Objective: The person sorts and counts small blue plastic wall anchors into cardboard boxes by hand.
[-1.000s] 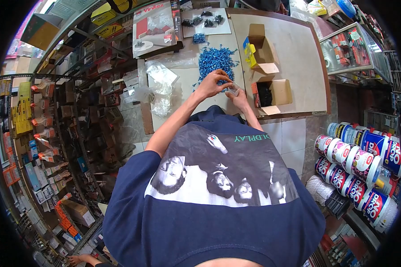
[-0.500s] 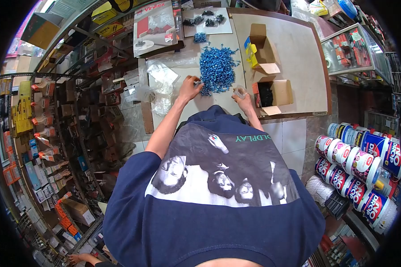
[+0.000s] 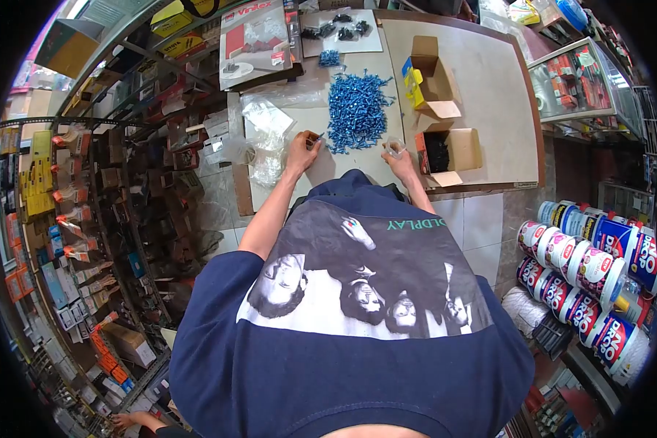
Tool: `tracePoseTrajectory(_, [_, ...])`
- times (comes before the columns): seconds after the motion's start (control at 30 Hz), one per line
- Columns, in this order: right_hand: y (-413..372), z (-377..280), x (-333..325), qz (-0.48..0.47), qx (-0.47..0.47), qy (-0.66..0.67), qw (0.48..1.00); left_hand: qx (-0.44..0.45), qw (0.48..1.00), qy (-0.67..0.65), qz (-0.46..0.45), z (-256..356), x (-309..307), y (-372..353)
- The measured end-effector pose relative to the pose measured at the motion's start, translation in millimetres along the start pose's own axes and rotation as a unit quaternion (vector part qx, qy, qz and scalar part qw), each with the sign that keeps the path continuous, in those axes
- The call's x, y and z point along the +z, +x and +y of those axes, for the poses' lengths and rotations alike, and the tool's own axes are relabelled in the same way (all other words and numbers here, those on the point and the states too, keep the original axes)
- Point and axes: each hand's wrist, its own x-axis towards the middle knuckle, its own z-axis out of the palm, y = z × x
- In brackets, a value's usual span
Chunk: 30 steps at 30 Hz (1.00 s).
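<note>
I see the left hand (image 3: 304, 151) now parted from the right hand (image 3: 402, 165): left curled beside blue fasteners (image 3: 358, 113), contents unclear; right alone holding clear plastic (image 3: 394, 149).

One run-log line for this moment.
left hand: beside blue pieces, grip contents unclear | right hand: holding clear plastic | blue pieces: loose pile on table | nearer open box: right of right hand

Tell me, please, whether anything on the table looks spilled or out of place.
Nothing looks clearly damaged. The loose heap of small blue pieces has a few strays around its ragged edge, though it seems gathered rather than spilled. The crumpled clear plastic at left looks untidy, bunched near the beige tabletop's edge.
</note>
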Motion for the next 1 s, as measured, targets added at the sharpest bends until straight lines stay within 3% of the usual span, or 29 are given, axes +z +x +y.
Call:
tracePoseTrajectory(0.23, [-13,-29,-6,-0.025,0.003,-0.019,0.999,0.077,0.994,-0.056,-0.056,97,0,27])
tracePoseTrajectory(0.4, [-6,-13,-6,-0.038,0.005,-0.001,0.999,0.239,0.942,-0.125,-0.200,149,25,33])
tracePoseTrajectory(0.47, [-4,-8,-6,-0.024,-0.057,-0.033,0.998,0.301,0.918,-0.072,-0.249,161,33,35])
tracePoseTrajectory(0.63, [-13,-31,-11,-0.045,0.038,-0.058,0.997,0.284,0.925,0.007,-0.253,160,44,34])
tracePoseTrajectory(0.67, [-14,-31,-11,-0.051,0.042,-0.004,0.998,0.284,0.924,0.007,-0.255,156,41,35])
tracePoseTrajectory(0.7, [-16,-31,-10,-0.059,0.045,0.051,0.996,0.267,0.933,-0.007,-0.240,151,37,36])
tracePoseTrajectory(0.8, [-11,-21,-4,-0.015,-0.028,-0.017,0.999,0.178,0.966,-0.027,-0.188,133,19,41])
tracePoseTrajectory(0.9, [-7,-13,-3,-0.025,-0.018,0.007,1.000,0.111,0.988,-0.029,-0.107,86,9,42])
tracePoseTrajectory(0.97, [-6,-13,-3,-0.030,-0.005,-0.001,1.000,0.082,0.994,0.075,-0.017,51,5,40])
tracePoseTrajectory(1.0, [-8,-15,-4,-0.027,0.000,-0.009,1.000,0.081,0.994,0.076,-0.015,37,4,38])
